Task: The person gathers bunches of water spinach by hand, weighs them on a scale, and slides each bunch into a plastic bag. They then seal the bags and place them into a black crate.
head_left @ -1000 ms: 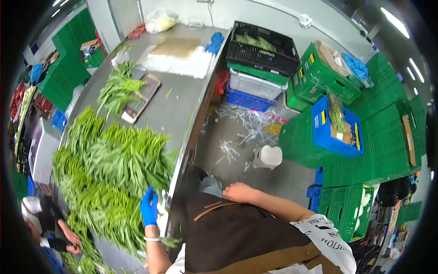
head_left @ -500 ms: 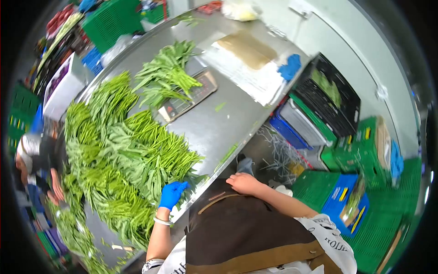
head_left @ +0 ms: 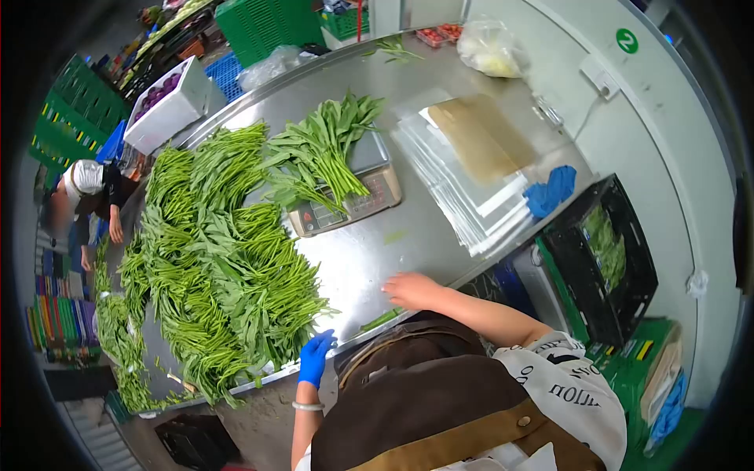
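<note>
My left hand (head_left: pixel 316 357), in a blue glove, is at the table's near edge beside the closest stalk ends. Its fingers are stretched out and hold nothing that I can see. Bare, my right hand (head_left: pixel 412 291) hovers over or rests on the metal table (head_left: pixel 345 275), fingers extended and holding nothing. To the left lie rows of leafy green vegetables (head_left: pixel 259 282), stalks bunched together. Beyond my hands, a loose bunch of the same greens (head_left: pixel 334 153) sits on a weighing scale (head_left: pixel 353 206). A few cut stalks (head_left: pixel 381 319) lie by the near edge.
White plastic sheets (head_left: pixel 471 204) and brown paper (head_left: pixel 483 137) lie at the right, with a crumpled blue glove (head_left: pixel 550 191). A black crate (head_left: pixel 616 259) stands right of the table. Another person (head_left: pixel 98 192) bends over the far left side.
The view has turned and tilted up. My right hand has moved from my apron out to the tabletop. My left hand has drawn slightly away from the stalk ends.
</note>
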`<move>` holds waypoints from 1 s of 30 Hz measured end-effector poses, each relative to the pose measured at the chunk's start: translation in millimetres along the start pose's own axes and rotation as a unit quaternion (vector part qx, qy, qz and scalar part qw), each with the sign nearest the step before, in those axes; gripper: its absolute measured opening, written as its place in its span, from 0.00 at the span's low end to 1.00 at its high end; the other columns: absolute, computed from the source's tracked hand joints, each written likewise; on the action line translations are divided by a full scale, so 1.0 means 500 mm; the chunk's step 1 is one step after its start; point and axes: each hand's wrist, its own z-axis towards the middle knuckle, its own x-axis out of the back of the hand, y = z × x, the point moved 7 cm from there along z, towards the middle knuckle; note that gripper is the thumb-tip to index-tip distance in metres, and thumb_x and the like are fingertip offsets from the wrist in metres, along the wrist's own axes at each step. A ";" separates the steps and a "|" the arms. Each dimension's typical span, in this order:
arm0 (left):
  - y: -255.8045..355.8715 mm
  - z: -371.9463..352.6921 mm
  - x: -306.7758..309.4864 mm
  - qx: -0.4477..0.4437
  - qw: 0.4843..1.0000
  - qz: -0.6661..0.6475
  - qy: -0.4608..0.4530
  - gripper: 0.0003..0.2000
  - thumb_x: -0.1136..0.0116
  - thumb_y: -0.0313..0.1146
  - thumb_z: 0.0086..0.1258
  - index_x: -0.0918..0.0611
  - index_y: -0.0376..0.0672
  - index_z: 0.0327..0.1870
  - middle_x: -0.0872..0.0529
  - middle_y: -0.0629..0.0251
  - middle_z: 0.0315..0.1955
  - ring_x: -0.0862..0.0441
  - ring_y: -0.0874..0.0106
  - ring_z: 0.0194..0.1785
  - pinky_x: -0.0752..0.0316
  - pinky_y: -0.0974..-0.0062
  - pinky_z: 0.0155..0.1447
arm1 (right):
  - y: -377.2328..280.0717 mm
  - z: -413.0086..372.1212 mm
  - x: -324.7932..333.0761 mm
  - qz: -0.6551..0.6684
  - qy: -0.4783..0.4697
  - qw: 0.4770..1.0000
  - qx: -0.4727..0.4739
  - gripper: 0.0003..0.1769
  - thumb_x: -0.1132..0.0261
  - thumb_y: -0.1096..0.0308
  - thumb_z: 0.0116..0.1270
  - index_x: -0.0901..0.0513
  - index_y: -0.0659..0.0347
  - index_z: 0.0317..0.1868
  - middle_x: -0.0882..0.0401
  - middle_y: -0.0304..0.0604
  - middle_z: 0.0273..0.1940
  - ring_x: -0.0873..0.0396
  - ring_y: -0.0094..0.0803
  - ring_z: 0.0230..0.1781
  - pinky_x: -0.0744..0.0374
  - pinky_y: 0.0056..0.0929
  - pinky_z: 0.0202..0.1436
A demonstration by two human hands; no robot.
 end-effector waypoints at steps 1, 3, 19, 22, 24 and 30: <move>0.004 0.020 -0.007 -0.026 0.998 0.048 0.021 0.16 0.47 0.33 0.71 0.22 0.33 0.55 0.16 0.58 0.45 0.18 0.71 0.45 0.24 0.75 0.50 | 0.023 -0.014 -0.008 0.029 0.002 1.000 -0.004 0.15 0.38 0.64 0.59 0.23 0.60 0.46 0.22 0.47 0.41 0.23 0.46 0.46 0.24 0.42 0.49; 0.095 0.048 -0.041 -0.019 0.997 0.027 0.071 0.18 0.47 0.33 0.72 0.24 0.33 0.58 0.18 0.59 0.49 0.20 0.73 0.47 0.25 0.77 0.51 | 0.054 -0.041 -0.014 0.060 -0.027 0.997 -0.036 0.15 0.38 0.63 0.60 0.23 0.59 0.47 0.22 0.47 0.43 0.23 0.47 0.47 0.24 0.42 0.49; 0.179 0.592 -0.118 -0.051 0.953 -0.272 0.126 0.24 0.40 0.34 0.65 0.29 0.40 0.62 0.25 0.62 0.59 0.30 0.68 0.62 0.38 0.69 0.66 | 0.097 0.059 0.193 0.166 0.175 0.958 -0.157 0.21 0.36 0.66 0.62 0.26 0.60 0.55 0.23 0.47 0.52 0.25 0.43 0.54 0.25 0.38 0.54; 0.201 0.614 -0.145 -0.032 0.950 -0.246 0.188 0.22 0.39 0.35 0.65 0.27 0.38 0.59 0.24 0.62 0.57 0.30 0.69 0.59 0.38 0.70 0.64 | 0.203 0.129 0.251 0.194 0.209 0.938 -0.196 0.23 0.35 0.67 0.62 0.27 0.61 0.58 0.23 0.48 0.54 0.24 0.41 0.55 0.26 0.36 0.56; 0.207 0.616 -0.152 0.006 0.951 -0.240 0.197 0.22 0.39 0.35 0.65 0.27 0.37 0.58 0.24 0.61 0.56 0.29 0.69 0.57 0.37 0.70 0.62 | 0.248 0.180 0.262 0.224 0.213 0.931 -0.195 0.25 0.35 0.67 0.62 0.28 0.62 0.59 0.23 0.49 0.54 0.24 0.41 0.54 0.26 0.35 0.56; 0.222 0.622 -0.136 -0.067 0.947 -0.211 0.234 0.15 0.43 0.37 0.68 0.23 0.36 0.48 0.17 0.65 0.39 0.23 0.73 0.42 0.30 0.71 0.50 | 0.336 0.360 0.275 0.352 0.200 0.894 -0.194 0.27 0.36 0.66 0.63 0.32 0.63 0.61 0.23 0.51 0.54 0.23 0.40 0.52 0.25 0.34 0.55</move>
